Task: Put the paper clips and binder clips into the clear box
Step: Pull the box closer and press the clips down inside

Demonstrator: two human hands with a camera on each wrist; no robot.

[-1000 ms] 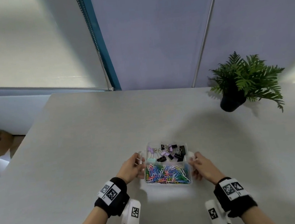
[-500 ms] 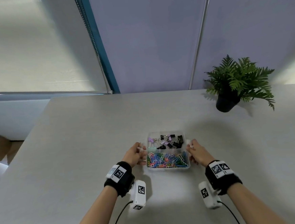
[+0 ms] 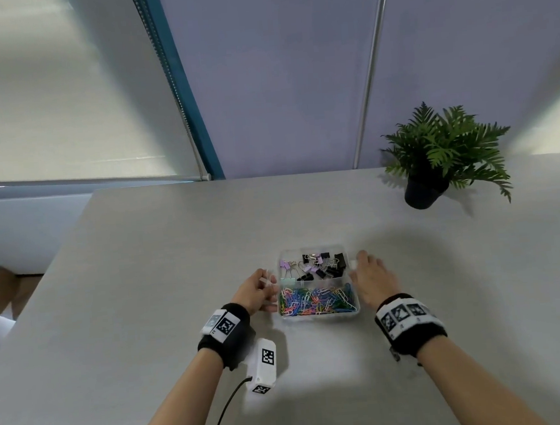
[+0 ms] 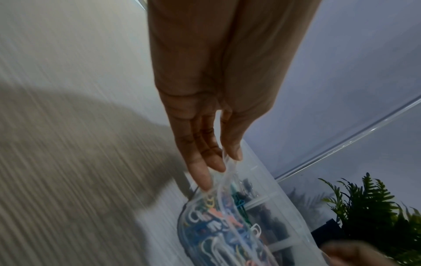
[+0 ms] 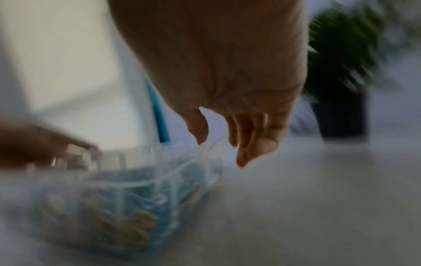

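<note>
In the head view the clear box (image 3: 320, 317) sits further out on the worktop (image 3: 142, 273) than 1 second ago, paper clips (image 3: 317, 301) and binder clips (image 3: 319, 266) already inside. At the left wrist, the left hand (image 4: 205, 144) pinches its side tab. The blurred right-wrist view shows the right hand (image 5: 239, 117) released, fingers relaxed, so the task looks finished.

Motion blur smears the right wrist view, so the right hand (image 5: 227, 100) touching the clear box (image 5: 136, 189) is unclear.
</note>
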